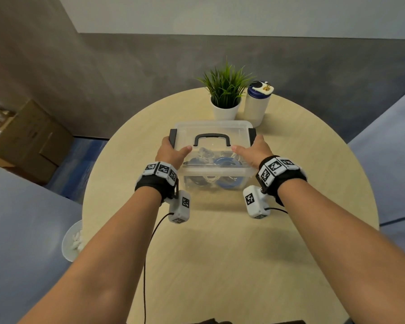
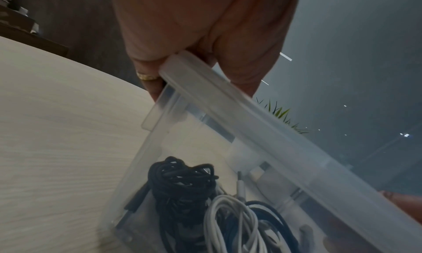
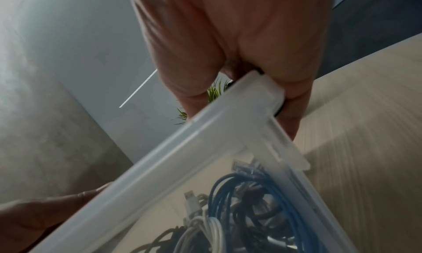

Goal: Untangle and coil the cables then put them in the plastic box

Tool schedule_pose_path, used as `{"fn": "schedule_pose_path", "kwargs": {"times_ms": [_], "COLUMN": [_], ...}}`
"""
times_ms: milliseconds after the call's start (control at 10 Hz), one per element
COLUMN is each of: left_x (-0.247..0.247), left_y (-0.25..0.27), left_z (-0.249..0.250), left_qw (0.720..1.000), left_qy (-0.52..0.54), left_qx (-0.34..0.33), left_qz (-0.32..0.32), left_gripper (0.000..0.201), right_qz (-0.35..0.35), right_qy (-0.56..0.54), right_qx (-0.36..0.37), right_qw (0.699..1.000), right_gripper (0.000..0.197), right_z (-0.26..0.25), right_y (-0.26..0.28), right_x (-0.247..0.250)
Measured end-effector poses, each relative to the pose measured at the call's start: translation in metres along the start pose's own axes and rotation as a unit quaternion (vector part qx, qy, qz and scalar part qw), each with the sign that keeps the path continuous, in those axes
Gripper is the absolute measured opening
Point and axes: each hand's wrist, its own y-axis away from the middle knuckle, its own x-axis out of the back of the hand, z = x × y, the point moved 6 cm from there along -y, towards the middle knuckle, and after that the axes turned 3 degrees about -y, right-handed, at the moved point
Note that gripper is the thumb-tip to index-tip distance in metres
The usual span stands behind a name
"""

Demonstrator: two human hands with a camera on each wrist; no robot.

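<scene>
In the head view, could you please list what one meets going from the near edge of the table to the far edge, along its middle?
Bare table → plastic box with coiled cables inside, gripped at its ends by the left hand and right hand → potted plant and white bottle, side by side.

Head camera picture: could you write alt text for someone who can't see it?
Two hands, left hand and right hand, grip the ends of a lidded clear plastic box holding coiled cables on a round wooden table. Behind stand a potted plant and a white bottle.
</scene>
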Motion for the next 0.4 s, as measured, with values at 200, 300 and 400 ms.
{"fn": "schedule_pose_path", "kwargs": {"times_ms": [200,300,400], "left_x": [0.003,0.007,0.011], "left_y": [0.001,0.000,0.002], "left_z": [0.000,-0.001,-0.020], "left_qw": [1.000,0.998,0.990], "left_qy": [0.001,0.023,0.096], "left_qx": [0.000,0.013,0.046], "left_qz": [-0.017,-0.056,-0.089], "left_gripper": [0.065,0.077,0.093], "right_qz": [-0.017,-0.033,-0.039], "right_qy": [0.005,-0.003,-0.025], "right_qx": [0.006,0.010,0.028], "right_qw": [1.000,0.999,0.999], "right_gripper": [0.075,0.075,0.067], "right_z": [-0.002,-0.001,0.002], "right_y": [0.003,0.005,0.013], "right_x": [0.000,0.002,0.005]}}
